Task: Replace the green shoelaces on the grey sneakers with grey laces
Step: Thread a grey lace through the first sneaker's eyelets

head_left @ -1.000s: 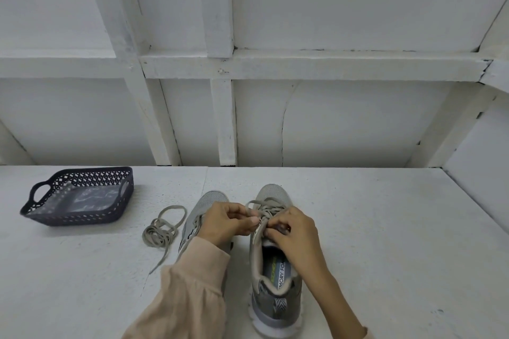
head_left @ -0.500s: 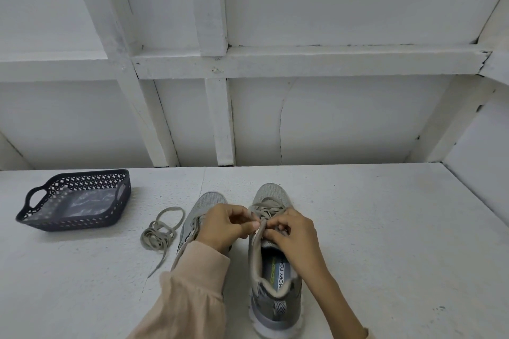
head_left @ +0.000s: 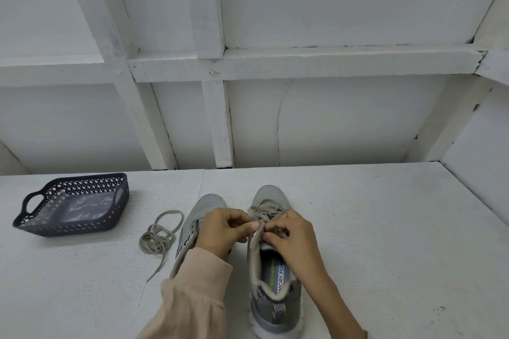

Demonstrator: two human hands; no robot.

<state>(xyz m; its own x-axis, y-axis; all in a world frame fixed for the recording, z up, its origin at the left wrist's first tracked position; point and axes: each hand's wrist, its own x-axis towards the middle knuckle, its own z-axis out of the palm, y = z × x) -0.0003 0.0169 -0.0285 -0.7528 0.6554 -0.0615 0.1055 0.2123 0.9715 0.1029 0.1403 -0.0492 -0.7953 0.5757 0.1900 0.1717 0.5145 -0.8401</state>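
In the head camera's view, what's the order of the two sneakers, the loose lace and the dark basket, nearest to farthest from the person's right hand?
1. Right sneaker: directly under the right hand, which pinches its threaded lace.
2. Left sneaker: beside it, to the left.
3. Loose lace: lying further left.
4. Basket: far left, farthest.

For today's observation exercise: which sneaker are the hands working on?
The right sneaker, with the printed insole showing: left hand and right hand pinch its lace.
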